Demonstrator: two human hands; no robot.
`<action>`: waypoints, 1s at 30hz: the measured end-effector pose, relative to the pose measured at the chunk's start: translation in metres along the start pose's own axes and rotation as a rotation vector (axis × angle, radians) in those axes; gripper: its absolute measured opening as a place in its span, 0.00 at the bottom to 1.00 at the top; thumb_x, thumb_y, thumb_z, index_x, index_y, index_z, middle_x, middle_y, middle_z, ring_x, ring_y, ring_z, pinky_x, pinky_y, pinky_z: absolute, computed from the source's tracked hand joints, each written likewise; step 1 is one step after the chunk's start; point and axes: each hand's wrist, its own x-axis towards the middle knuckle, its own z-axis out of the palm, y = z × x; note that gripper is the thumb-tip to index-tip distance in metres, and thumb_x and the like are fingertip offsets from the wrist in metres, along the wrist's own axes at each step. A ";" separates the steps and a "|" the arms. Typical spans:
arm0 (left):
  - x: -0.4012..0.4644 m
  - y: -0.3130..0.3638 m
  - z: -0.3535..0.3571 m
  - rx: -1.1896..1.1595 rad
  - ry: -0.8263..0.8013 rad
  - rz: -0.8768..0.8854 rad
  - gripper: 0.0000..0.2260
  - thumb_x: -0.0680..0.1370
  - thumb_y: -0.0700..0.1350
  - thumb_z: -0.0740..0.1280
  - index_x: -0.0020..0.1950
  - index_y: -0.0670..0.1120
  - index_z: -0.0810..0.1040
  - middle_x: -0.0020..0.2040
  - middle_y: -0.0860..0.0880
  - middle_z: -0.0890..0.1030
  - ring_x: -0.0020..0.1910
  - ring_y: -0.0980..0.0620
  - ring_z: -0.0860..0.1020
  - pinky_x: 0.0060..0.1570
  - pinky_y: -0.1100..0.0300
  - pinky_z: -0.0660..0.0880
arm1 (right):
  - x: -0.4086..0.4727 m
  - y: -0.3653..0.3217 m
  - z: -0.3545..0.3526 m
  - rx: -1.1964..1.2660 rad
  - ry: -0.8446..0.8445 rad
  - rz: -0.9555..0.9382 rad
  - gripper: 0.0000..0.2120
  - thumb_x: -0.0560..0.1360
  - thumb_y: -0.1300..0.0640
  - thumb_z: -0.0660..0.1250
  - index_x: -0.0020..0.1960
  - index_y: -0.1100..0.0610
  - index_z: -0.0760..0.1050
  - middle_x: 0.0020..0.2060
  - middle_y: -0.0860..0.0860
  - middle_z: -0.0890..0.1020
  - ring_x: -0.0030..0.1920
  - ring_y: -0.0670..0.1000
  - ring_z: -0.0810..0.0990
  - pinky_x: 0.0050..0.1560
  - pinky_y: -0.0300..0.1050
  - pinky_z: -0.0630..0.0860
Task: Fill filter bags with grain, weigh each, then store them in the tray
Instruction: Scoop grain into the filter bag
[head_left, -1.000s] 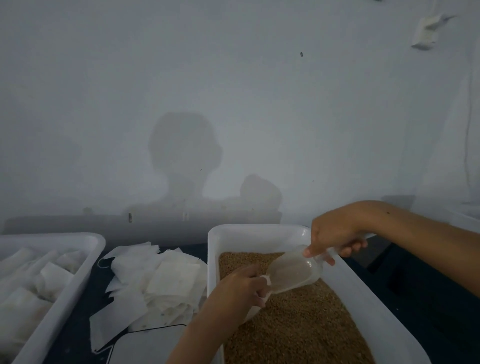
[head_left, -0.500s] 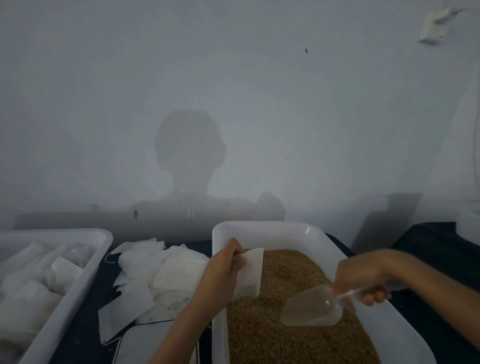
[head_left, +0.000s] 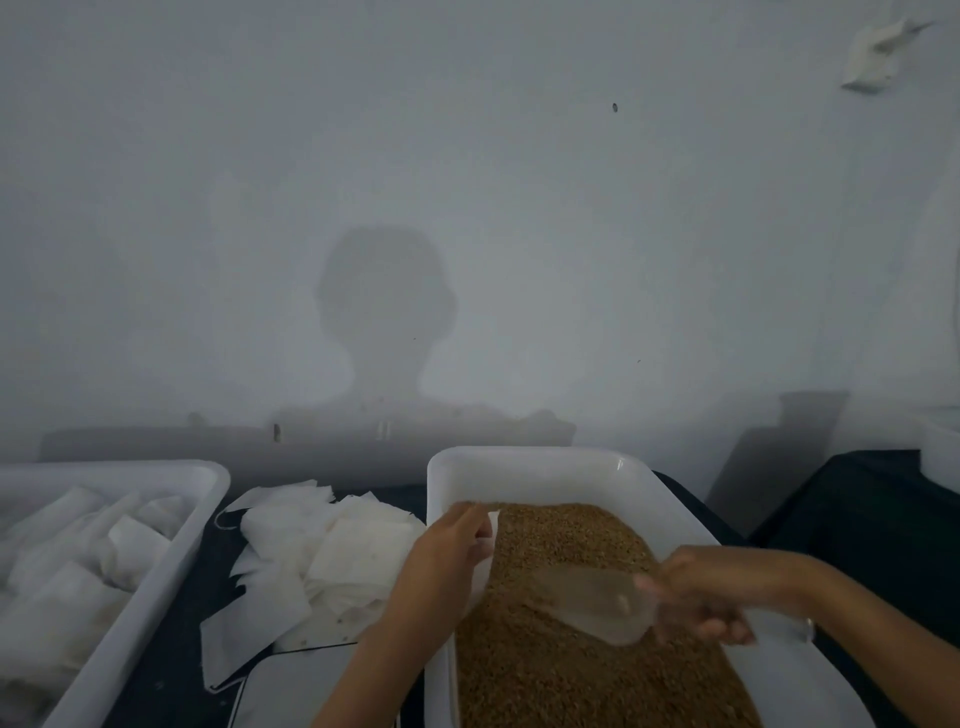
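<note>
Spreading across the whole upper view, a pale wall (head_left: 519, 182) carries the grey shadow of a head and shoulders (head_left: 387, 322), straight beyond the left hand. Under both hands sits the large white tub (head_left: 540, 470), its far rim well past the fingers and its floor covered by brown grain (head_left: 566, 675) that banks up toward the far end. Far to the left of the left hand, a second white tray (head_left: 156, 561) holds a jumble of filled filter bags (head_left: 78, 566), lying at mixed angles. Between that tray and the left hand, a loose heap of empty filter bags (head_left: 337, 545) lies on the dark desk (head_left: 171, 670), some overlapping the corner of a flat white scale (head_left: 301, 686) just left of the left forearm.

The right hand (head_left: 701, 592) has its fingers curled round the handle of a clear plastic scoop (head_left: 597, 603), whose bowl points left toward the other hand and lies low on the grain, blurred, so how much it holds cannot be told. The left hand (head_left: 447, 556) pinches the top edge of a single white filter bag (head_left: 485, 558), which hangs just inside the tub's left wall, above the grain and just apart from the scoop's mouth. High to the right, beyond the right hand, a small white fitting (head_left: 878, 52) sticks out from the wall.
</note>
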 end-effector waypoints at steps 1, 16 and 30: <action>0.000 -0.001 0.001 0.009 -0.023 0.014 0.06 0.78 0.38 0.62 0.42 0.45 0.71 0.39 0.57 0.70 0.37 0.61 0.69 0.39 0.73 0.66 | -0.007 -0.001 -0.005 0.042 0.016 -0.011 0.25 0.75 0.38 0.57 0.47 0.59 0.79 0.25 0.47 0.70 0.23 0.44 0.66 0.23 0.34 0.66; -0.003 0.006 0.002 0.003 -0.115 0.097 0.04 0.75 0.41 0.69 0.46 0.43 0.82 0.46 0.53 0.75 0.43 0.60 0.71 0.41 0.78 0.63 | -0.011 -0.075 -0.009 -0.814 0.578 0.010 0.24 0.75 0.35 0.55 0.42 0.53 0.78 0.31 0.46 0.77 0.31 0.44 0.74 0.36 0.40 0.68; -0.004 0.004 0.004 -0.041 0.146 -0.069 0.11 0.79 0.39 0.62 0.39 0.50 0.68 0.35 0.57 0.71 0.34 0.62 0.69 0.36 0.70 0.66 | -0.043 -0.039 -0.001 -0.831 0.578 -0.059 0.17 0.73 0.32 0.57 0.38 0.44 0.72 0.33 0.42 0.74 0.33 0.40 0.72 0.33 0.33 0.64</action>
